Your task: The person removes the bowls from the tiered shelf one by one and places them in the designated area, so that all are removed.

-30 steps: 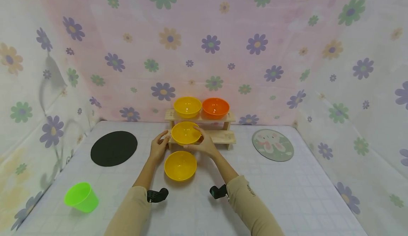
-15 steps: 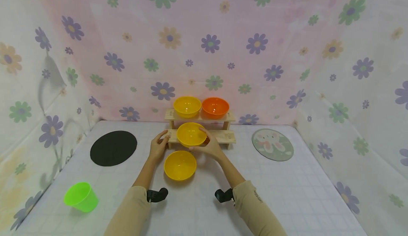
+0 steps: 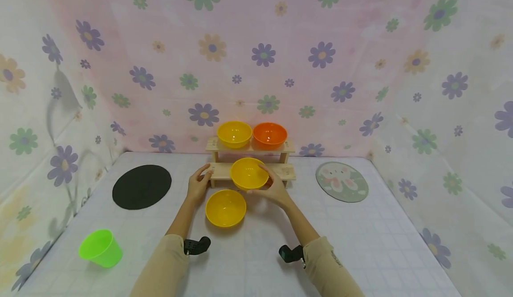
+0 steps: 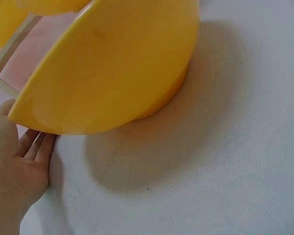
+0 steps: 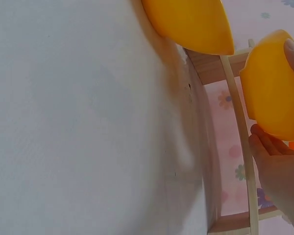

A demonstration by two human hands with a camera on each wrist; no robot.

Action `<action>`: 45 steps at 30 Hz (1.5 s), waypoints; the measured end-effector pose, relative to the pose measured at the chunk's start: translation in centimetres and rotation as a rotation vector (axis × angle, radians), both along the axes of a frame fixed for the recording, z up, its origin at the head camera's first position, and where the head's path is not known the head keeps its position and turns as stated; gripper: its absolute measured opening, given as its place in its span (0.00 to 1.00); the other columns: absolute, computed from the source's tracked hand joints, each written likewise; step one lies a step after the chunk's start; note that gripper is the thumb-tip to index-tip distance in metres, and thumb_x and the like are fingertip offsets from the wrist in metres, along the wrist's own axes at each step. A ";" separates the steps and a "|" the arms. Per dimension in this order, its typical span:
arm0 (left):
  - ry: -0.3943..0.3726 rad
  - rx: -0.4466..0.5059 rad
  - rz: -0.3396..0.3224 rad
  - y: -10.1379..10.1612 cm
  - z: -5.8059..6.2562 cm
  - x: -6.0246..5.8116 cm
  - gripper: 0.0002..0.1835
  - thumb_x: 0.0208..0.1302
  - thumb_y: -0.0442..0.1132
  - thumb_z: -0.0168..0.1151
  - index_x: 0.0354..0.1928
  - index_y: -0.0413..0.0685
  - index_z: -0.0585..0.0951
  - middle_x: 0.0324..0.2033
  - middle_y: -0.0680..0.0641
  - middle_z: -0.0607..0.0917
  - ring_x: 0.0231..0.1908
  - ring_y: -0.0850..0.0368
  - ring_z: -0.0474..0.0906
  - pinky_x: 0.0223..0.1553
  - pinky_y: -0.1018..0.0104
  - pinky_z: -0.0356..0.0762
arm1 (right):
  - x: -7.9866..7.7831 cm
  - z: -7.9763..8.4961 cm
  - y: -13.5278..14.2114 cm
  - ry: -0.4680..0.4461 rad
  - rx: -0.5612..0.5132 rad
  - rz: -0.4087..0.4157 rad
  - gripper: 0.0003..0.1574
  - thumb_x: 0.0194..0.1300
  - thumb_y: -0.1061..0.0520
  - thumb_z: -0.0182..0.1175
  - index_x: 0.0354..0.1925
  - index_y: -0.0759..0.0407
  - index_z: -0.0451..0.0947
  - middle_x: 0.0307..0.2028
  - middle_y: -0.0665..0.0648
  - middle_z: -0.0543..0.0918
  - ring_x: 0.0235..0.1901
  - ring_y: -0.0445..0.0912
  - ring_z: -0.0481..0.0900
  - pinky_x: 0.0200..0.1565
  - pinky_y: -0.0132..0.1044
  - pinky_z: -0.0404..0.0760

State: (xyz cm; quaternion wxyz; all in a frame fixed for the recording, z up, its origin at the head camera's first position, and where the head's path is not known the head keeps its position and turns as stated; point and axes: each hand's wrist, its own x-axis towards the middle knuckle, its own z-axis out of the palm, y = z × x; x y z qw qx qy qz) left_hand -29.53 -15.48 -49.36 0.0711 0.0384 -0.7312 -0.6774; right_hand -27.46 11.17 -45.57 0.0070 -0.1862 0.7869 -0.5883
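My right hand (image 3: 274, 191) grips a yellow bowl (image 3: 246, 174) at its right side, in front of the lower tier of a wooden two-tier rack (image 3: 280, 171). In the right wrist view its thumb lies against the wall of that bowl (image 5: 272, 88) and its fingers at the underside; whether the bowl touches the board is unclear. My left hand (image 3: 198, 185) holds the left end of the lower tier, its fingers partly hidden behind a second yellow bowl (image 4: 117, 68) in the left wrist view. That second bowl (image 3: 225, 209) stands on the table between my forearms.
On the upper tier stand a yellow bowl (image 3: 234, 135) and an orange bowl (image 3: 270, 136), side by side. A black round mat (image 3: 142, 187) lies left, a rabbit-print mat (image 3: 342, 182) right. A green cup (image 3: 101, 249) stands front left. Flowered cloth (image 3: 264, 30) walls the table.
My right hand has carried the gripped yellow bowl rightward along the lower tier and slightly toward me. The left hand stays at the rack's left end. The other bowls have not moved.
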 end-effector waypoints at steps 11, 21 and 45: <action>-0.015 0.017 -0.018 0.1 1.3 0.7 0.23 0.70 0.36 0.50 0.65 0.38 0.67 0.56 0.29 0.73 0.49 0.49 0.74 0.46 0.69 0.79 | 1.2 -0.3 1.8 -0.014 -0.061 0.061 0.52 0.51 0.61 0.72 0.69 0.60 0.57 0.66 0.63 0.64 0.61 0.56 0.68 0.62 0.43 0.69; -0.021 0.011 -0.027 0.1 1.2 0.7 0.24 0.70 0.37 0.51 0.66 0.38 0.66 0.56 0.29 0.73 0.49 0.50 0.75 0.47 0.68 0.79 | 2.8 0.6 3.1 -0.053 -0.081 0.083 0.53 0.49 0.65 0.71 0.69 0.65 0.55 0.68 0.66 0.60 0.62 0.60 0.65 0.62 0.45 0.67; -0.013 0.016 -0.019 -0.2 0.6 0.4 0.23 0.70 0.39 0.51 0.65 0.41 0.68 0.58 0.31 0.73 0.52 0.44 0.74 0.52 0.60 0.77 | 4.9 -2.2 5.6 -0.073 -0.090 0.076 0.56 0.46 0.64 0.74 0.69 0.64 0.57 0.68 0.65 0.60 0.62 0.59 0.65 0.61 0.40 0.68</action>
